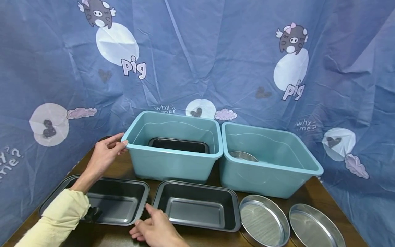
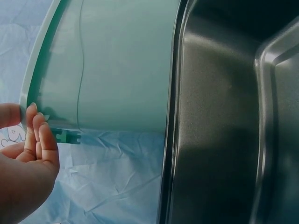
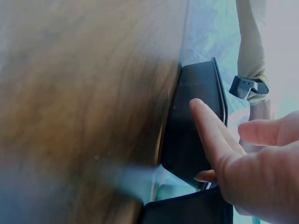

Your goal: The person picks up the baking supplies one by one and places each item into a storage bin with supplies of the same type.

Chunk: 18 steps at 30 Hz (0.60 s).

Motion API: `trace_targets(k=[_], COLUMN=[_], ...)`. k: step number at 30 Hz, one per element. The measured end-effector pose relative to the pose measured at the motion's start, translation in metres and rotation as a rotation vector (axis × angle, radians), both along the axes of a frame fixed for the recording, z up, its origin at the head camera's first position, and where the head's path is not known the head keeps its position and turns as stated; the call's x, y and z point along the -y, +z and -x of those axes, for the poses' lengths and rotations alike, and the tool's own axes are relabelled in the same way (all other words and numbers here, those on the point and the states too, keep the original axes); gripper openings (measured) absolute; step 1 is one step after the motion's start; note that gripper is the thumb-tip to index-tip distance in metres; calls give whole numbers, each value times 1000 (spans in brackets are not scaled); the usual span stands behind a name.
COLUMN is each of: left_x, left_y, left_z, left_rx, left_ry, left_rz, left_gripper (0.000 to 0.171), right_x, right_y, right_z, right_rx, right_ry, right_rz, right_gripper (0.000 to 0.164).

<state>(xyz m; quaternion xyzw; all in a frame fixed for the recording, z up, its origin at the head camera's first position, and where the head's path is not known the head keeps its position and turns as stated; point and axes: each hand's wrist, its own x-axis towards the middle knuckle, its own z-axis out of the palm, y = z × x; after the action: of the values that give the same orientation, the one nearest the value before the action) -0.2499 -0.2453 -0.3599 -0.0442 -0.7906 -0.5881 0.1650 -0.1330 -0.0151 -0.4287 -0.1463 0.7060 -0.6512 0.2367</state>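
Teal bin, rim pinched by left grip, right grip spread, black pan inside shown only in head view

Smooth plastic bins, metal pans (softly glossy), wooden table; cloth backdrop

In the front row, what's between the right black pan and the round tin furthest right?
Another round tin sits between them, as the head view shows.

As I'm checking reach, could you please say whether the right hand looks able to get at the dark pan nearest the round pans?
Probably yes: the right hand looks empty and lies close to that dark pan, with nothing visible in between.
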Motion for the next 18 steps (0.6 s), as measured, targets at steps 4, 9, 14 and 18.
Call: trace_targets(k=[4,9,14,18], left_x=[1,1,0,0], left_y=[0,-1,0,1], left_z=[0,0,-1,-1], left_rx=[3,-2,-3,1], left_ry=[0,-1,6,9], left_rz=[0,-4,6,17], left_gripper=[54,53,54,55], right_x=[3,6,10,14], right_y=[-1,-1,-1,-1], right_z=[1,2,4,6], right_rx=[4,26,53,63], right_ry=[-11,-25,-31,-46], right_rz=[4,14,-9,-29], right_gripper=[66,65,64,62])
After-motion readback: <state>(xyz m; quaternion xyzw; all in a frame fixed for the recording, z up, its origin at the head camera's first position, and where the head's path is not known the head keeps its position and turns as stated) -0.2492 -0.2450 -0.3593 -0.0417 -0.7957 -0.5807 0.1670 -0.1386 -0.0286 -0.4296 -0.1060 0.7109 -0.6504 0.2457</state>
